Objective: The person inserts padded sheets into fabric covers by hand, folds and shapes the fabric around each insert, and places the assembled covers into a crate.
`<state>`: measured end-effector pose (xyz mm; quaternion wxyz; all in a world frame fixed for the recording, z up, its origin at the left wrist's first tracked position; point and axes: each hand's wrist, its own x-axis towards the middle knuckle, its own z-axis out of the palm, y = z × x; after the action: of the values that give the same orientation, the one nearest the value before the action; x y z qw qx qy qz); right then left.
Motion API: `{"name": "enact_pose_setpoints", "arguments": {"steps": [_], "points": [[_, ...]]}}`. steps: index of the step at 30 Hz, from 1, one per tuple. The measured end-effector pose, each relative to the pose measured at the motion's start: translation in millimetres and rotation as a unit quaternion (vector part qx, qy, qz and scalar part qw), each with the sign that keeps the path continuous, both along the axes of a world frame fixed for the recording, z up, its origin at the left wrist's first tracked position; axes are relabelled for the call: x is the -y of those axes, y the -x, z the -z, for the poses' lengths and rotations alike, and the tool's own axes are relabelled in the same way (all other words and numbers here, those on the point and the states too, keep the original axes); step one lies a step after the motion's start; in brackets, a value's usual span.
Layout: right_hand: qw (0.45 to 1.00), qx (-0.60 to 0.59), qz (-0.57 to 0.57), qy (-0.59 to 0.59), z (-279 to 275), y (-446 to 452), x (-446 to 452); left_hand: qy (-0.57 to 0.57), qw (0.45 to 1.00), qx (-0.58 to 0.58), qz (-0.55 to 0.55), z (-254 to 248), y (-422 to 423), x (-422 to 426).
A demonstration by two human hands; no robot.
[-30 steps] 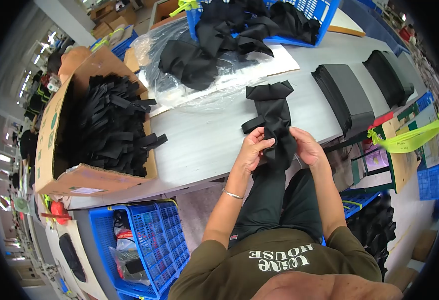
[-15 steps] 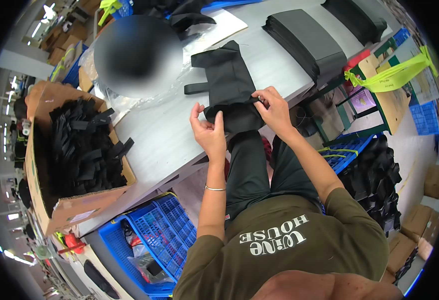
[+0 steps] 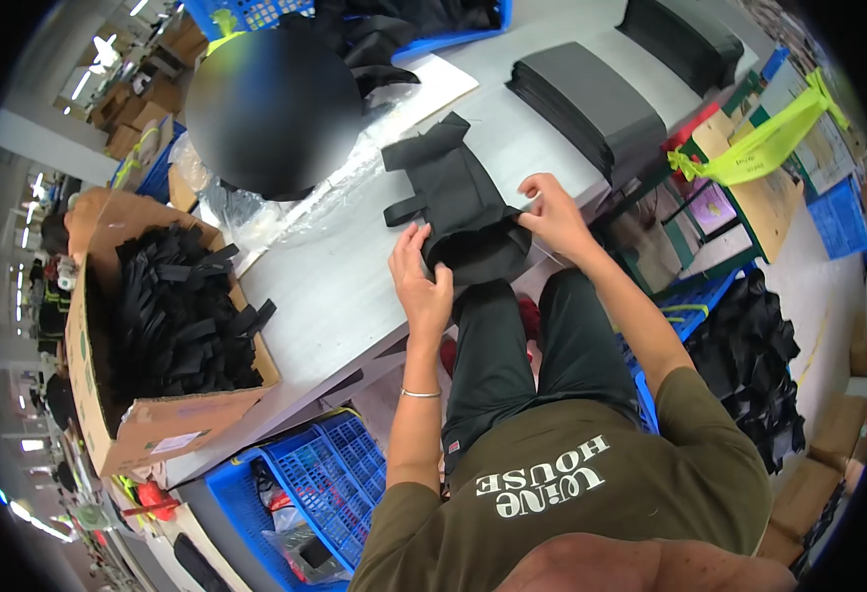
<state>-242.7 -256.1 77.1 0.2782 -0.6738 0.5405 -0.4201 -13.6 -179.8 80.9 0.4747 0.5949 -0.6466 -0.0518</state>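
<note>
A black fabric bag [image 3: 465, 187] lies at the table's near edge, with its open mouth toward my body and a strap loop [image 3: 404, 211] sticking out on the left. My left hand [image 3: 420, 283] grips the left side of the mouth, fingers along the outside and thumb at the rim. At the right corner of the mouth, my right hand [image 3: 558, 219] pinches the fabric between thumb and fingers, its index finger bent and raised. Part of the bag droops over the table edge above my knees. Its inside is dark.
A cardboard box [image 3: 187, 419] full of black strips stands on the left. Stacks of folded black fabric [image 3: 591, 94] lie at the right back. Blue crates [image 3: 295, 493] stand below and behind. A blurred round patch [image 3: 273, 113] covers the far side, near clear plastic [image 3: 246, 217].
The bag's mouth has opened wider and its far end has turned slightly. My right hand has lifted its index finger; my left hand has spread a little along the side.
</note>
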Motion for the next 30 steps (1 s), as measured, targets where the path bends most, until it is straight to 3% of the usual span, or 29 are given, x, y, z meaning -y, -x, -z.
{"name": "enact_pose_setpoints", "arguments": {"steps": [2, 4, 6, 8, 10, 13, 16, 20, 23, 24, 26, 27, 28, 30], "points": [[0.997, 0.077, 0.000, -0.003, -31.0, 8.9, 0.8, -0.059, 0.991, -0.117, 0.020, 0.9, 2.3, -6.4], [0.976, -0.095, 0.084, 0.175, -46.6, 33.2, 19.6, -0.045, 0.988, -0.147, 0.004, 1.9, 5.0, -11.7], [0.884, -0.279, 0.219, 0.304, -57.5, 56.1, 44.8, -0.024, 0.984, -0.176, -0.017, -1.0, 9.5, -18.1], [0.887, -0.301, 0.238, 0.256, -47.9, 82.6, 70.0, -0.020, 0.977, -0.210, -0.028, 1.9, 12.0, -23.8], [0.901, -0.347, 0.184, 0.186, -39.7, 110.9, 89.1, -0.023, 0.972, -0.234, -0.025, 1.3, 14.6, -31.3], [0.937, -0.282, 0.133, 0.156, -42.0, 128.3, 104.4, -0.048, 0.955, -0.293, -0.017, 6.3, 19.3, -42.9], [0.985, -0.126, 0.114, 0.034, -36.4, 146.3, 124.0, -0.051, 0.944, -0.326, -0.004, 5.8, 26.3, -53.2], [0.956, -0.222, 0.179, 0.074, -49.1, 126.7, 108.3, -0.017, 0.948, -0.319, 0.006, -2.9, 32.8, -63.2], [0.896, -0.314, 0.160, 0.271, -51.4, 93.0, 64.2, -0.002, 0.945, -0.327, 0.020, -12.0, 38.2, -72.1], [0.868, -0.345, 0.152, 0.323, -55.2, 71.8, 37.5, -0.014, 0.930, -0.365, 0.046, -8.6, 41.5, -73.4], [0.861, -0.408, 0.096, 0.289, -44.6, 48.4, -13.1, -0.044, 0.892, -0.438, 0.101, 7.1, 51.9, -75.2], [0.885, -0.401, 0.067, 0.227, -37.2, 37.8, -39.7, -0.085, 0.840, -0.516, 0.142, 17.1, 59.4, -75.2], [0.905, -0.392, 0.039, 0.163, -27.8, 30.3, -64.3, -0.155, 0.831, -0.490, 0.212, 30.7, 59.9, -75.0], [0.938, -0.317, 0.010, 0.138, -3.1, 25.5, -100.7, -0.253, 0.719, -0.593, 0.259, 37.4, 76.5, -73.8]]}}
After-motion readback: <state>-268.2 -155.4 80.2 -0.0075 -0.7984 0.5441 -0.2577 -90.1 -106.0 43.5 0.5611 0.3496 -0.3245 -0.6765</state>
